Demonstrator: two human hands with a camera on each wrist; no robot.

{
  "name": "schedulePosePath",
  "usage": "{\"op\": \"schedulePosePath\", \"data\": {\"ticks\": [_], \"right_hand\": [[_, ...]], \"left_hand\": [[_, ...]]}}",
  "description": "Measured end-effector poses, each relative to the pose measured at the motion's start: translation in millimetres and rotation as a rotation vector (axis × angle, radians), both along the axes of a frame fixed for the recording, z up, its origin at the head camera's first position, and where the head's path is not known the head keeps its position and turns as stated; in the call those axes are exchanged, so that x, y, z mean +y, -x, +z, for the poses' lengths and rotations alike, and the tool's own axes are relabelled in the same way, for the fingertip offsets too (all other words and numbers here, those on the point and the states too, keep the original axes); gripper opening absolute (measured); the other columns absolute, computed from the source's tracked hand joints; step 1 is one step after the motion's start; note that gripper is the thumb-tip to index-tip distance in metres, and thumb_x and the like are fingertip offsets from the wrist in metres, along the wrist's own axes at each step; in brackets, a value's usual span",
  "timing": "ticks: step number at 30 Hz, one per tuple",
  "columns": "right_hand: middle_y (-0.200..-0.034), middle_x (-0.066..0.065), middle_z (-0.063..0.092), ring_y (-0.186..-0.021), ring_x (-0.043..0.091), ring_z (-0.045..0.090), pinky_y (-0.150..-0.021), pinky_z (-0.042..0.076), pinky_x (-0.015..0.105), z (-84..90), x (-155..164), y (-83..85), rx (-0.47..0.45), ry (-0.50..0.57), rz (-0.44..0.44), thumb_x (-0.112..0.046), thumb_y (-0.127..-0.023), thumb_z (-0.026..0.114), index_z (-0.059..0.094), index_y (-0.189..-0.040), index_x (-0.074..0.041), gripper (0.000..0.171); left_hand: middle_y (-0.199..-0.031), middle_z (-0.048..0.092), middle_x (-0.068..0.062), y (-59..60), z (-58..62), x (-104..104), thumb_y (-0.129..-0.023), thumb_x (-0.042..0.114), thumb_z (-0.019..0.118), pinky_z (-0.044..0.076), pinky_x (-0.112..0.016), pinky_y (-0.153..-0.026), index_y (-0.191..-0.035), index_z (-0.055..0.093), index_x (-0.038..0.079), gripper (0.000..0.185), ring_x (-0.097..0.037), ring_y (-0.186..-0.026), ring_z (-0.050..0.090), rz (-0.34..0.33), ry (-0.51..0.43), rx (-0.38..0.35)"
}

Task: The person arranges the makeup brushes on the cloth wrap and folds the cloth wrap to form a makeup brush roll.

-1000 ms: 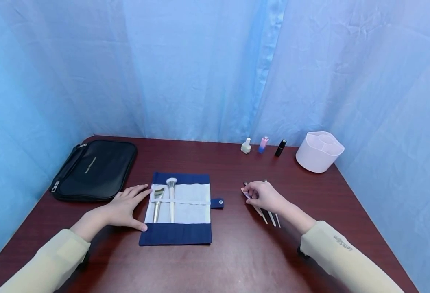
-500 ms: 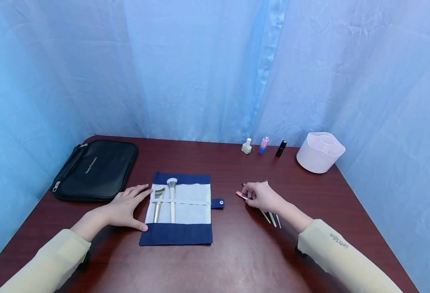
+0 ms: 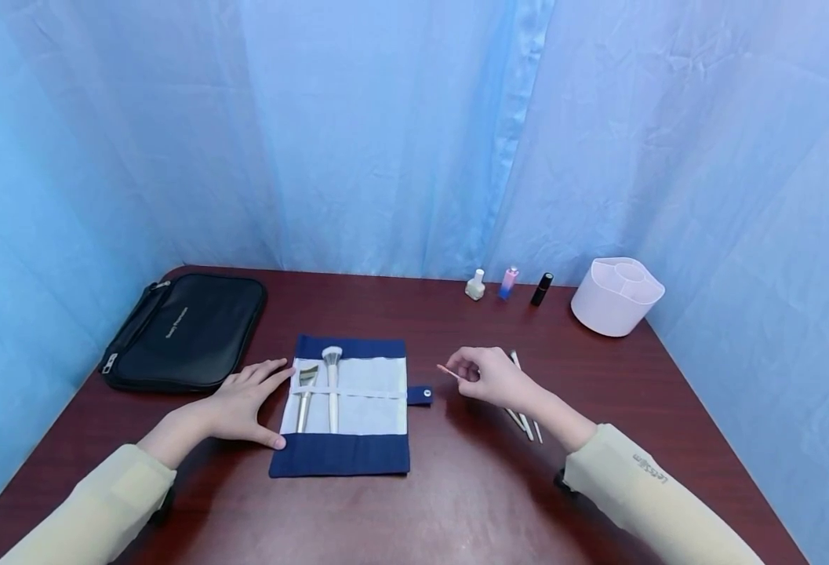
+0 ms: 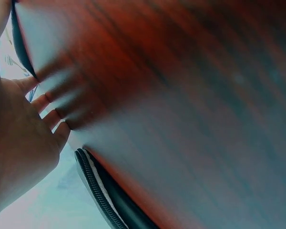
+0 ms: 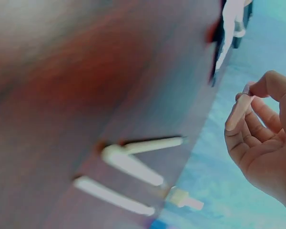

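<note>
A navy and white brush roll (image 3: pixel 339 455) lies unfolded on the table. A flat-headed brush (image 3: pixel 304 404) and a round-headed makeup brush (image 3: pixel 332 392) are tucked under its white band. My left hand (image 3: pixel 241 406) is spread at the roll's left edge, thumb at the lower corner; the left wrist view shows the palm (image 4: pixel 24 143). To the right of the snap tab, my right hand (image 3: pixel 495 379) pinches a small makeup brush (image 3: pixel 446 370), its pinkish tip pointing left. The right wrist view shows its pale handle (image 5: pixel 238 114) along the fingers. Several loose brushes (image 3: pixel 527 426) lie beneath the right forearm.
A black zip case (image 3: pixel 184 329) lies left of the roll. Along the back stand a nail polish bottle (image 3: pixel 475 286), a pink and blue tube (image 3: pixel 508 283), a black tube (image 3: pixel 542 289) and a white divided holder (image 3: pixel 615 302). Blue curtains hang behind.
My right hand has drawn the small brush out of the loose bunch and carried it left, toward the roll's tab. The left hand stays put.
</note>
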State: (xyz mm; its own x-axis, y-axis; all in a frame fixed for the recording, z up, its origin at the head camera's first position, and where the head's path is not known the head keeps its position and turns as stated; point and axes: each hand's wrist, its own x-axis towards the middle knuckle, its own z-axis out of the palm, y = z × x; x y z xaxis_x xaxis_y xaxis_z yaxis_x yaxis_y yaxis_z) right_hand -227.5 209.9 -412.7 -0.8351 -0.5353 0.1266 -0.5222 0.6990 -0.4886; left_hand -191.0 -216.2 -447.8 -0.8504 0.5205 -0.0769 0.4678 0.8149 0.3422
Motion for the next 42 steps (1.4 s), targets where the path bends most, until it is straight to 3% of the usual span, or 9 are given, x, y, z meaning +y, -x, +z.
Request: {"op": "schedulePosePath", "data": {"ticks": [16,24,28,32,36,42], "right_hand": [[-0.080,-0.006,0.058,-0.068,0.010,0.053,-0.061,0.047,0.026,32.9,-43,12.9,0.011,0.168,0.015,-0.012,-0.083,0.060,0.057,-0.100,-0.017,0.017],[-0.080,-0.006,0.065,-0.070,0.009,0.060,-0.061,0.047,0.030,41.2,-68,26.5,-0.055,0.251,0.013,-0.016,-0.087,0.060,0.057,-0.098,-0.018,0.012],[-0.080,-0.003,0.069,-0.072,0.009,0.065,-0.061,0.051,0.028,41.1,-83,34.3,-0.119,0.340,0.044,-0.013,-0.086,0.062,0.057,-0.095,-0.015,0.011],[-0.084,0.001,0.069,-0.075,0.020,0.069,-0.064,0.056,0.033,37.8,-98,40.2,-0.181,0.404,0.073,-0.010,-0.087,0.062,0.057,-0.097,-0.013,0.012],[-0.087,0.005,0.067,-0.078,0.028,0.069,-0.066,0.057,0.039,31.0,-110,46.0,-0.241,0.450,0.057,-0.012,-0.090,0.061,0.058,-0.103,-0.012,0.013],[-0.088,0.008,0.068,-0.079,0.028,0.069,-0.067,0.057,0.038,14.3,-124,56.6,-0.320,0.511,0.025,-0.016,-0.091,0.063,0.061,-0.103,-0.009,0.014]], "left_hand": [[-0.152,0.023,-0.019,2.3,0.0,-1,-0.063,0.072,0.070,0.024,-0.068,-0.100,-0.147,0.029,0.008,0.113,-0.042,-0.133,0.024,0.005,0.028,-0.006],[-0.152,0.023,-0.018,2.8,-0.3,-1,-0.063,0.071,0.071,0.024,-0.068,-0.099,-0.147,0.030,0.008,0.113,-0.041,-0.134,0.024,0.007,0.026,-0.011],[-0.152,0.023,-0.019,1.6,0.8,-1,-0.063,0.070,0.071,0.023,-0.069,-0.099,-0.147,0.029,0.008,0.112,-0.042,-0.133,0.024,0.005,0.022,-0.016],[-0.152,0.022,-0.019,0.7,0.7,0,-0.064,0.070,0.071,0.023,-0.069,-0.099,-0.148,0.029,0.008,0.113,-0.042,-0.134,0.023,0.010,0.020,-0.023],[-0.152,0.022,-0.019,0.8,1.0,0,-0.063,0.070,0.071,0.022,-0.069,-0.100,-0.148,0.029,0.008,0.113,-0.042,-0.134,0.023,0.012,0.019,-0.023],[-0.152,0.022,-0.018,1.3,1.3,0,-0.063,0.070,0.071,0.023,-0.069,-0.100,-0.148,0.029,0.009,0.113,-0.042,-0.134,0.023,0.015,0.025,-0.023]]}}
